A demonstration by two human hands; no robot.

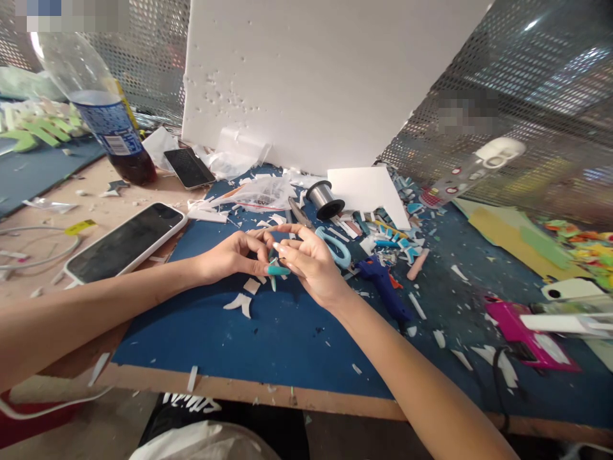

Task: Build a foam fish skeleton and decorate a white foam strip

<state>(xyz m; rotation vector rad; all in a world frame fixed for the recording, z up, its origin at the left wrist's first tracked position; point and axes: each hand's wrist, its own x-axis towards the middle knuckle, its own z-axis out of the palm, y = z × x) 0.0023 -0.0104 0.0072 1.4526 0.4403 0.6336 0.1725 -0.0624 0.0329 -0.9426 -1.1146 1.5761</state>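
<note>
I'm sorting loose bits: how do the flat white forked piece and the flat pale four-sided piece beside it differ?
The flat white forked piece spreads into pointed ends; the flat pale four-sided piece has a plain outline. The forked piece looks larger than the four-sided piece. The four-sided piece lies nearer the left hand, the forked piece nearer the front edge of the blue mat. Both lie on that mat.

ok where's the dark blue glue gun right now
In the head view, the dark blue glue gun lies on the blue mat, just right of the right hand.
</note>
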